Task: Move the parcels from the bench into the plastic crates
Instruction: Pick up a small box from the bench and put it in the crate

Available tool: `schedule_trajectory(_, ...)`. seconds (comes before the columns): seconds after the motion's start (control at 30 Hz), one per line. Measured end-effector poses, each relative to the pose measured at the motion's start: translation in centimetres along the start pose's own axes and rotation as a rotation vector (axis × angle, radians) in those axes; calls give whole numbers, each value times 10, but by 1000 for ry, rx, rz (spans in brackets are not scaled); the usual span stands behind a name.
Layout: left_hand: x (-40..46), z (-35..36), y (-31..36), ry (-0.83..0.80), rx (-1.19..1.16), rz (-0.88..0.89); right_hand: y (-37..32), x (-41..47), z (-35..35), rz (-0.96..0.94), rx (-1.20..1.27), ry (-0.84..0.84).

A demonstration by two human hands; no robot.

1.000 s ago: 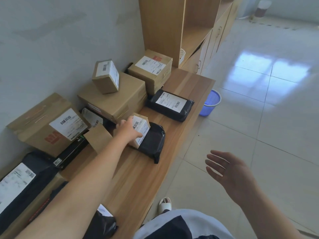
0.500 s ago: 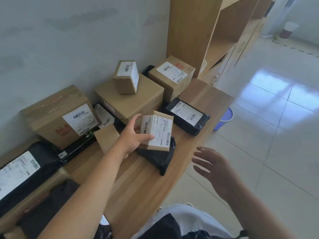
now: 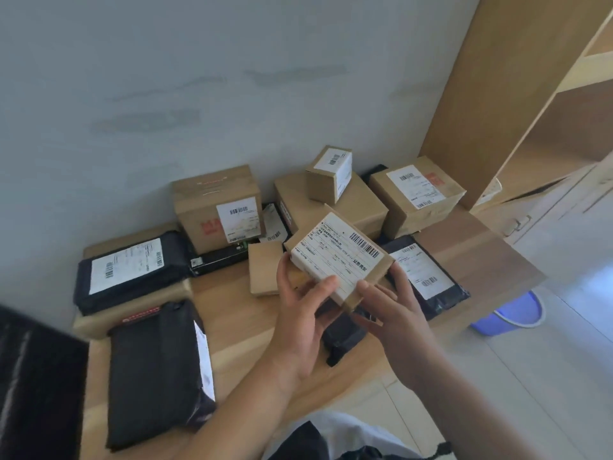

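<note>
Parcel (image 3: 341,258), a small flat cardboard box with a white barcode label facing up, held tilted above the wooden bench (image 3: 238,313) between both of my hands. My left hand (image 3: 303,322) grips its near left corner, thumb laid across the label edge and fingers curled beneath. My right hand (image 3: 393,310) clasps its near right edge, thumb on the side and fingers reaching under. Below the box lies a black poly mailer (image 3: 345,336) on the bench. To the right rests another black mailer with a label (image 3: 426,277); far, against the wall, stand several cardboard boxes (image 3: 219,207). Left and near lie more black mailers (image 3: 156,370). A blue bucket (image 3: 510,313) sits on the floor at right
</note>
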State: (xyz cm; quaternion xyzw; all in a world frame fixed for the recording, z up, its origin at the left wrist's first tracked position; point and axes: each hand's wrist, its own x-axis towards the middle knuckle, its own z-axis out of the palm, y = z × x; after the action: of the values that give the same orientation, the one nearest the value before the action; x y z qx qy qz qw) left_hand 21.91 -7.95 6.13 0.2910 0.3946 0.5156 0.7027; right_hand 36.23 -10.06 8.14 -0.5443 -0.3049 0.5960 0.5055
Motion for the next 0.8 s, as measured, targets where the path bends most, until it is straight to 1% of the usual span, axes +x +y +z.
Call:
schedule_trajectory(0.13,-18,15,-10,88,70,18,-2,-4,-23,21,29,-47)
schedule_trajectory(0.23,-27,15,-13,175,157,42,-3,-4,-47,31,28,-78)
schedule_trajectory(0.3,-33,10,-10,204,204,69,-3,-3,-66,39,18,-122)
schedule_trajectory(0.43,-51,1,-1,146,369,92,-5,-8,-107,36,-40,-311)
schedule_trajectory(0.53,-71,7,-3,115,460,100,-3,-7,-129,47,-87,-424)
schedule_trajectory(0.8,-113,42,-26,121,541,118,-2,-12,-154,28,-150,-586)
